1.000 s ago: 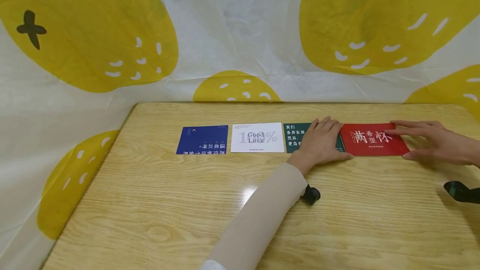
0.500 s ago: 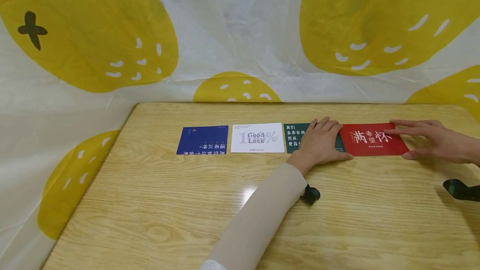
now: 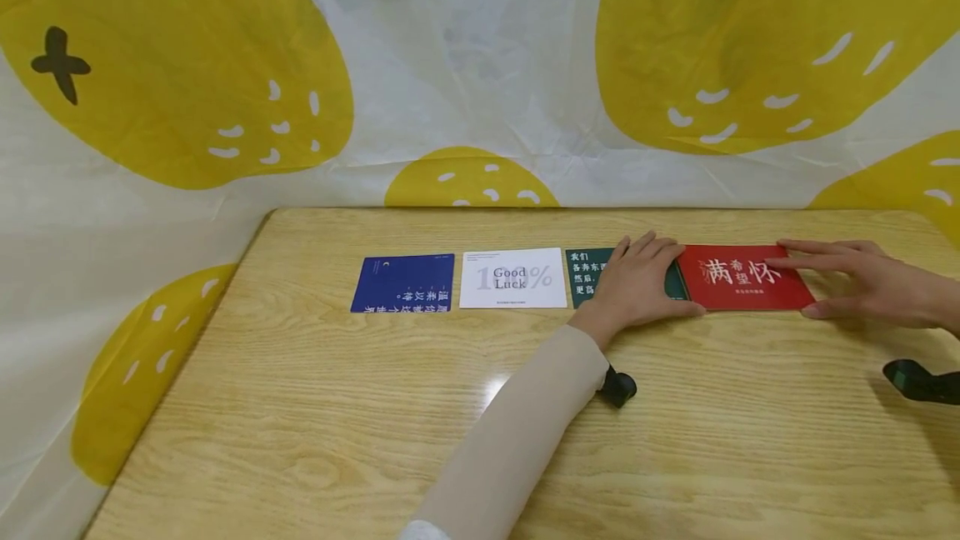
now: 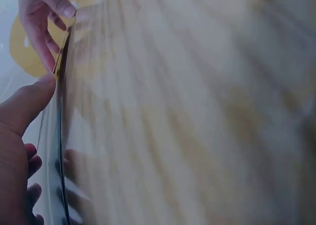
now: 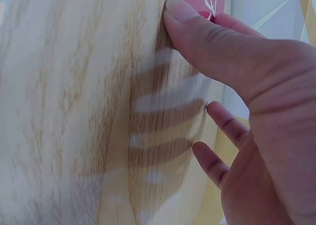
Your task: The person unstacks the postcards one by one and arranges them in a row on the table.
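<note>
In the head view, a red postcard (image 3: 738, 277) with white Chinese characters lies at the right end of a row of cards. My right hand (image 3: 862, 282) holds its right end, thumb at the near edge and fingers at the far edge. My left hand (image 3: 636, 277) reaches over the green card (image 3: 587, 277), hiding much of it, and grips the red card's left end between thumb and fingertips. In the left wrist view, my left thumb (image 4: 29, 104) meets the card's near corner. The right wrist view has my right thumb (image 5: 197, 32) against the red card's edge.
Left of the green card lie a white "Good Luck" card (image 3: 513, 277) and a blue card (image 3: 402, 282). They rest on a wood-grain table (image 3: 300, 407). A lemon-patterned cloth (image 3: 480, 65) hangs behind. Black wrist straps (image 3: 618, 387) hang under the wrists.
The red card has shifted very slightly left, closing up against the green card. Both hands keep nearly the same pose, and the head view has tilted a little.
</note>
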Demonstrator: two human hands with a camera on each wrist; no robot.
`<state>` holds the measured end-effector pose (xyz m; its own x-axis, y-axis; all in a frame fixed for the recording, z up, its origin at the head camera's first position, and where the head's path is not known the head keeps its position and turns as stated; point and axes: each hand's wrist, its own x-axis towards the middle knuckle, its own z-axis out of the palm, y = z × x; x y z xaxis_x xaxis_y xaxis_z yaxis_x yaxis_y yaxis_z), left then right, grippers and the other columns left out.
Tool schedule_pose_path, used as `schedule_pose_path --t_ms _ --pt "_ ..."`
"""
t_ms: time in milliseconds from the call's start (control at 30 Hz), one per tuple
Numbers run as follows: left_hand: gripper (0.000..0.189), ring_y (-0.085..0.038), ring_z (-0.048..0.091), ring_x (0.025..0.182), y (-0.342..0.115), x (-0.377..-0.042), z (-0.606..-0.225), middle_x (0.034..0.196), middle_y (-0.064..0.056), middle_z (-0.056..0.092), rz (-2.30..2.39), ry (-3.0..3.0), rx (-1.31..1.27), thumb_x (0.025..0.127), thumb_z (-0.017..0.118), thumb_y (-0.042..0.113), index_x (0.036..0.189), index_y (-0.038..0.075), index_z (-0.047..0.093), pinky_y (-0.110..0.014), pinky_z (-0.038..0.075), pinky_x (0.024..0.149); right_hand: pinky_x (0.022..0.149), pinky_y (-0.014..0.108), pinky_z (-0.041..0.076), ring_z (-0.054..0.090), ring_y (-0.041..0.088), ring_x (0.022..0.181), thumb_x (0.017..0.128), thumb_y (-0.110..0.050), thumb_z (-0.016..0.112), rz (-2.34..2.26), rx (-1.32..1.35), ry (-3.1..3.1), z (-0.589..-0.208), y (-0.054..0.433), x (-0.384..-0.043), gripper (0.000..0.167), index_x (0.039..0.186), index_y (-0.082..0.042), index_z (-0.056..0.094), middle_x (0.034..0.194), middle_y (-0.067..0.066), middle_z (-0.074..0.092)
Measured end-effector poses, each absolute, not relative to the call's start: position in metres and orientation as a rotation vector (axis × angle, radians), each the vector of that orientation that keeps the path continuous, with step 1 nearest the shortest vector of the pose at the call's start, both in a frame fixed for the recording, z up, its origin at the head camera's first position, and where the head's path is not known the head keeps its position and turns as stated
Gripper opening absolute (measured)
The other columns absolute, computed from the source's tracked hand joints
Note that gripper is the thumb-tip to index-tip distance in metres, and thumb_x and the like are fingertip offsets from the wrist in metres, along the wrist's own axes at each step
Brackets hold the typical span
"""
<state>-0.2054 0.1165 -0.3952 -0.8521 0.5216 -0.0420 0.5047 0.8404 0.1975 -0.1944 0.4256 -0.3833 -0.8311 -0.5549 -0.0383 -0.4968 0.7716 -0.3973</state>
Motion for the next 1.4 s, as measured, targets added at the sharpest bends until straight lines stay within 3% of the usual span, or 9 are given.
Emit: schedule_pose_path --t_ms 100,200,300,333,533,800,1067,1267,1400 --pt "0.086 -0.003 0.004 0.143 0.1181 -0.2054 -0.3929 0.151 0.023 0.023 0.278 2.92 0.799 0.077 0.051 0.078 0.149 0.038 0.027 -0.029 0.001 0.116 0.087 -0.001 0.013 0.027 0.02 0.124 0.066 -0.004 0.083 -0.545 -0.928 2.869 -0.3854 0.427 -0.1955 0.079 0.138 -0.012 0.051 0.141 -0.035 0.015" --pt "0.085 -0.003 0.004 0.143 0.1203 -0.2051 -0.3923 0.151 0.024 0.023 0.256 2.919 0.775 0.077 0.052 0.077 0.149 0.039 0.027 -0.03 0.001 0.116 0.098 0.01 0.015 0.028 0.022 0.123 0.065 -0.002 0.083 -0.58 -0.952 2.87 -0.3869 0.4287 -0.1967 0.079 0.137 -0.012 0.052 0.138 -0.04 0.013" --pt "0.085 -0.004 0.005 0.143 0.1215 -0.2052 -0.3929 0.151 0.024 0.023 0.231 2.918 0.758 0.076 0.052 0.077 0.148 0.04 0.028 -0.031 0.001 0.116 0.098 0.034 0.027 0.032 0.037 0.116 0.065 -0.003 0.083 -0.566 -0.942 2.858 -0.3876 0.4303 -0.1989 0.08 0.138 -0.013 0.052 0.137 -0.041 0.011" --pt "0.084 -0.004 0.006 0.143 0.1218 -0.2054 -0.393 0.151 0.024 0.023 0.227 2.916 0.754 0.076 0.052 0.077 0.148 0.04 0.028 -0.031 0.001 0.116 0.094 0.035 0.029 0.033 0.039 0.114 0.065 -0.004 0.083 -0.552 -0.946 2.858 -0.3879 0.4311 -0.1999 0.08 0.138 -0.013 0.051 0.137 -0.041 0.01" --pt "0.083 -0.004 0.006 0.142 0.1215 -0.2062 -0.3947 0.151 0.023 0.024 0.254 2.902 0.763 0.077 0.053 0.076 0.148 0.04 0.029 -0.032 0.001 0.116 0.076 0.014 0.033 0.039 0.025 0.107 0.063 -0.011 0.087 -0.442 -0.96 2.911 -0.3885 0.4338 -0.2021 0.08 0.136 -0.015 0.054 0.136 -0.043 0.01" --pt "0.078 -0.002 0.004 0.142 0.1206 -0.2094 -0.4001 0.151 0.024 0.022 0.323 2.899 0.748 0.079 0.05 0.075 0.147 0.041 0.031 -0.029 0.001 0.116 0.077 0.005 0.032 0.037 0.008 0.104 0.058 -0.011 0.088 -0.434 -1.013 2.945 -0.389 0.4327 -0.2013 0.08 0.132 -0.014 0.058 0.138 -0.041 0.012" --pt "0.078 -0.002 0.005 0.142 0.1204 -0.2099 -0.4001 0.151 0.023 0.023 0.304 2.913 0.756 0.079 0.052 0.074 0.147 0.04 0.032 -0.028 0.002 0.115 0.077 0.028 0.034 0.039 0.03 0.106 0.063 -0.011 0.086 -0.451 -0.953 2.901 -0.3876 0.4316 -0.2006 0.083 0.138 -0.017 0.052 0.138 -0.042 0.007" --pt "0.08 -0.002 0.006 0.142 0.1189 -0.2098 -0.4003 0.151 0.023 0.023 0.316 2.913 0.766 0.079 0.054 0.073 0.148 0.039 0.032 -0.027 0.004 0.116 0.075 0.016 0.038 0.038 0.026 0.108 0.063 -0.014 0.087 -0.419 -0.926 2.915 -0.3866 0.4317 -0.1993 0.08 0.137 -0.016 0.054 0.136 -0.044 0.006" --pt "0.081 -0.003 0.006 0.142 0.1179 -0.2094 -0.3997 0.152 0.022 0.024 0.322 2.911 0.771 0.079 0.055 0.073 0.148 0.038 0.032 -0.027 0.005 0.116 0.075 0.015 0.041 0.038 0.029 0.109 0.065 -0.014 0.086 -0.411 -0.914 2.908 -0.3863 0.4313 -0.1993 0.08 0.138 -0.017 0.052 0.135 -0.044 0.005"
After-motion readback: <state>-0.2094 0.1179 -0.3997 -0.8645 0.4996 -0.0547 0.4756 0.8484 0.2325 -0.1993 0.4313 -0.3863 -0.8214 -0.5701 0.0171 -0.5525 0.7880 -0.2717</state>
